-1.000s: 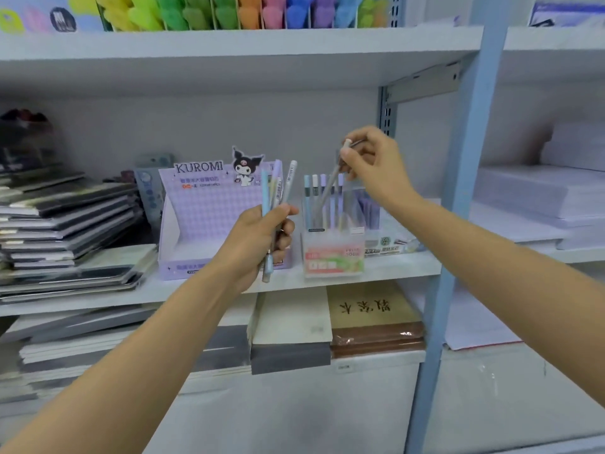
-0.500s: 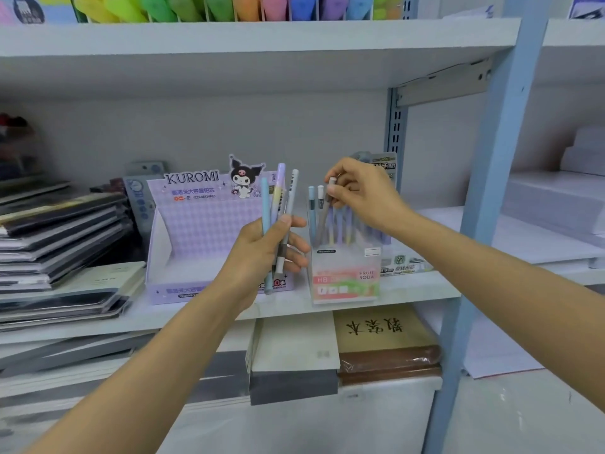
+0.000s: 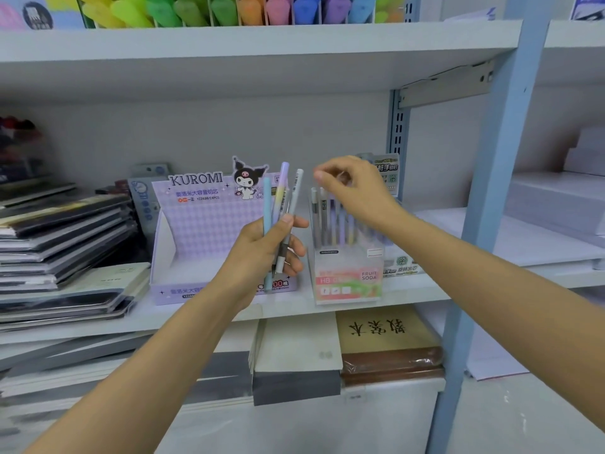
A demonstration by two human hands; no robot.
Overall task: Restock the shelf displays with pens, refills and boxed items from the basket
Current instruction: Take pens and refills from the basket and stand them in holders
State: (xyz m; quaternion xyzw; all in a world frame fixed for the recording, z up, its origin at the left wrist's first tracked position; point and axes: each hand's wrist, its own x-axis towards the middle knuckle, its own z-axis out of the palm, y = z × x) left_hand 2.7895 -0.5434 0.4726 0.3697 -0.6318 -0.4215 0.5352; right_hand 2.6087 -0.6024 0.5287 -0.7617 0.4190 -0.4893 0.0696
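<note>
My left hand [image 3: 262,253] grips a small bunch of pens [image 3: 281,196] upright in front of the shelf: a light blue one, a purple-and-yellow one and a grey-white one. To its right stands a clear pen display box [image 3: 347,283] labelled "FRUIT SODA", holding several pastel pens upright. Just above those pens hovers my right hand [image 3: 355,188], its fingers loosely curled and blurred, with nothing visible in them.
A purple Kuromi display box [image 3: 203,224] stands left of the pen box on the white shelf [image 3: 327,311]. Notebooks [image 3: 62,244] are stacked at the left, boxed items [image 3: 389,352] lie on the shelf below, and a blue upright post [image 3: 484,224] rises at the right.
My right hand lowered a pen into the clear display box, let go of it and lifted slightly. My left hand kept its bunch of pens.
</note>
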